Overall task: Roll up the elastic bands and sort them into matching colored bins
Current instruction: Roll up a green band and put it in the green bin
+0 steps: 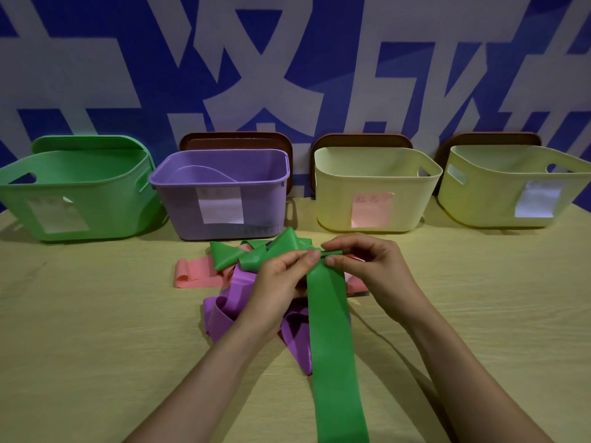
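On the wooden table [96, 330], far edge: four bins in a row, left to right: green bin [96, 199], purple bin [179, 199], pale yellow bin [339, 199], second pale yellow bin [479, 199]. Centre: green band [332, 346], a long strip running to the near edge, lying over a crumpled purple band [224, 314] and a pink band [198, 273]. Left hand [275, 282] and right hand [367, 263] each pinch the green band's curled far end between thumb and fingers.

Left hand [277, 284], right hand [367, 266] pinch green band [332, 346]
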Demonstrator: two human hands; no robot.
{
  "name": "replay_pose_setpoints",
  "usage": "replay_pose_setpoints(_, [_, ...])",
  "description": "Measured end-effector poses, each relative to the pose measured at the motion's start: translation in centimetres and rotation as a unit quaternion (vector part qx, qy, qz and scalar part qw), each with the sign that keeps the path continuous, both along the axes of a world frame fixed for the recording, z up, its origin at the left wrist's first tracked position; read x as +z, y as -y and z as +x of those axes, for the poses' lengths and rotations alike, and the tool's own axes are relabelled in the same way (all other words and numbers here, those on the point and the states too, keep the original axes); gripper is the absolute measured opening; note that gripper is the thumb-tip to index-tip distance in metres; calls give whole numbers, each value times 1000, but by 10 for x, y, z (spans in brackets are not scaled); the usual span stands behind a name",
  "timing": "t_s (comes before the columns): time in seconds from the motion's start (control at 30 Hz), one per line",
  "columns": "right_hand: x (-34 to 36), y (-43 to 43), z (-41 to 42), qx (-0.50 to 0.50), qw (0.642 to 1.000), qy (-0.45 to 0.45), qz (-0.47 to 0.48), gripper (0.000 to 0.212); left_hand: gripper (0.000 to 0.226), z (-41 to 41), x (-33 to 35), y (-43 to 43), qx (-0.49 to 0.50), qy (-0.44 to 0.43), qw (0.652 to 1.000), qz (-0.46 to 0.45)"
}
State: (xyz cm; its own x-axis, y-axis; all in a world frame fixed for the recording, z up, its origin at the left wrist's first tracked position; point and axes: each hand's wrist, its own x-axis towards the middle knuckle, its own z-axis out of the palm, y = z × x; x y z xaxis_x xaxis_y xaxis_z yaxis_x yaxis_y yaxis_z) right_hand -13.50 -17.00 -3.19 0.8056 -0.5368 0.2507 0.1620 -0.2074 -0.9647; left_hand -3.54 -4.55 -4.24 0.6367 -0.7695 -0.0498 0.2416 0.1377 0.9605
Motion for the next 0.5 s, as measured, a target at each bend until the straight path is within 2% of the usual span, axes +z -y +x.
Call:
replay_pose_setpoints(0.13, [-4, 0, 1, -9, 1000, -28, -6, 35, 20, -1, -1, 1, 0, -7, 1000, -13])
replay_pose_setpoints(0.3, [-4, -3, 4, -40, 998, -41, -25, 29, 18, -1, -1, 1, 5, 6, 1000, -8])
replay_pose_setpoints(0.5, [-5, -3, 3, -45, 999, -25, -1, 27, 25, 1, -2, -1, -26, -4, 999, 22])
